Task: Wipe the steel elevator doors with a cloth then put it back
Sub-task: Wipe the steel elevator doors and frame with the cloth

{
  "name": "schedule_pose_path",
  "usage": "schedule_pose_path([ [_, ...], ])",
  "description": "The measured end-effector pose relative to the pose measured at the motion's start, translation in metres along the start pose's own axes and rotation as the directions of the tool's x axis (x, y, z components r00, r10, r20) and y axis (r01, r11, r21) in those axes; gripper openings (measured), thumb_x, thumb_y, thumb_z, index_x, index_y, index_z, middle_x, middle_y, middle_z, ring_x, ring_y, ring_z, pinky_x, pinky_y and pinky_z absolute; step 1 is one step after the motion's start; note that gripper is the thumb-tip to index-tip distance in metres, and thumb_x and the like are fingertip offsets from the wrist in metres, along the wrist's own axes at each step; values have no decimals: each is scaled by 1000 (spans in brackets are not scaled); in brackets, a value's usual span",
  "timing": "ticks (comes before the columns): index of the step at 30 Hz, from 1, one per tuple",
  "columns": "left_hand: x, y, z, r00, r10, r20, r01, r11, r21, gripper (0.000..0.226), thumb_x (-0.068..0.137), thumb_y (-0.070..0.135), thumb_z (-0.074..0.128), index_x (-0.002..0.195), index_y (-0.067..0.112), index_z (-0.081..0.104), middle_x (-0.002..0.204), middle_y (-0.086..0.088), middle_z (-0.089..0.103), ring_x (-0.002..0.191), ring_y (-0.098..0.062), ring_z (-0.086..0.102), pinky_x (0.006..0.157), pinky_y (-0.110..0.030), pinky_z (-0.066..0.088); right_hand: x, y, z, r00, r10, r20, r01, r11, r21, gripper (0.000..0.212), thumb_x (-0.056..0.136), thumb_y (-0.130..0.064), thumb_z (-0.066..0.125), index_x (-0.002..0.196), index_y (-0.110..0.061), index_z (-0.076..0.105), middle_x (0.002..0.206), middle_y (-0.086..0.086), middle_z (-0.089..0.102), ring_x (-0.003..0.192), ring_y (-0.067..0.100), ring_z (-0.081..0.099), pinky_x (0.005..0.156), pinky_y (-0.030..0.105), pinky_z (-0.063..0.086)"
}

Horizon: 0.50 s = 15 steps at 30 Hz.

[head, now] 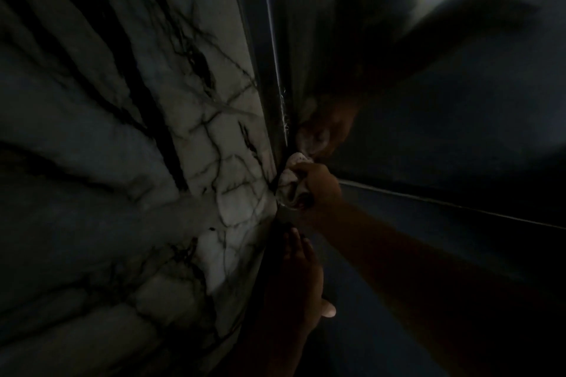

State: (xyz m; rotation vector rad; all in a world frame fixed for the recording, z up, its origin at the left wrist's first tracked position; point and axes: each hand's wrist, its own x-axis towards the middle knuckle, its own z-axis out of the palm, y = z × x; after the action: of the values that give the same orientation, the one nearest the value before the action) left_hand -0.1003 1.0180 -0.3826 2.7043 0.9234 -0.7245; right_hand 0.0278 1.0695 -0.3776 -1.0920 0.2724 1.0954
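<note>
The scene is very dark. A steel elevator door [321, 49] rises at centre right, shiny, with my hand's dim reflection in it. My right hand [321, 187] is closed around a bunched white cloth [291, 184] and presses it into the lower left edge of the door, where steel meets the frame. My left hand [301, 272] lies flat with fingers stretched out against the dark frame edge just below, holding nothing.
A white marble wall [220, 162] with black veins fills the left half. A thin steel frame strip [277, 70] runs up between marble and door. A dark floor [428, 239] and a pale sill line [444, 202] lie at the right.
</note>
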Motion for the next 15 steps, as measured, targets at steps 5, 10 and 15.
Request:
schedule_pose_path([
  [5, -5, -10, 0, 999, 22, 29, -17, 986, -167, 107, 85, 59, 60, 156, 11, -5, 164, -13, -9, 152, -29, -3, 124, -40, 7, -3, -12, 0, 981, 30, 194, -51, 994, 100, 28, 92, -11, 38, 65, -16, 32, 50, 3, 40, 38, 14, 43, 43, 14, 39],
  [10, -20, -22, -18, 975, -86, -205, 14, 944, -329, 65, 98, 51, 33, 154, 20, 19, 158, -3, 31, 144, -18, 30, 118, -32, 23, -24, -34, 19, 916, -60, 396, -11, 985, 173, 15, 70, -14, 50, 66, -11, 36, 48, 2, 45, 41, 14, 49, 46, 22, 45],
  [15, -30, -15, -73, 880, -290, -377, 94, 883, -460, 51, 94, 37, 50, 141, 17, 45, 143, -3, 50, 133, -16, 45, 110, -25, 32, -48, -61, 39, 888, -130, 440, 53, 982, 183, 17, 68, -17, 56, 70, -14, 39, 54, 2, 45, 50, 16, 47, 58, 28, 42],
])
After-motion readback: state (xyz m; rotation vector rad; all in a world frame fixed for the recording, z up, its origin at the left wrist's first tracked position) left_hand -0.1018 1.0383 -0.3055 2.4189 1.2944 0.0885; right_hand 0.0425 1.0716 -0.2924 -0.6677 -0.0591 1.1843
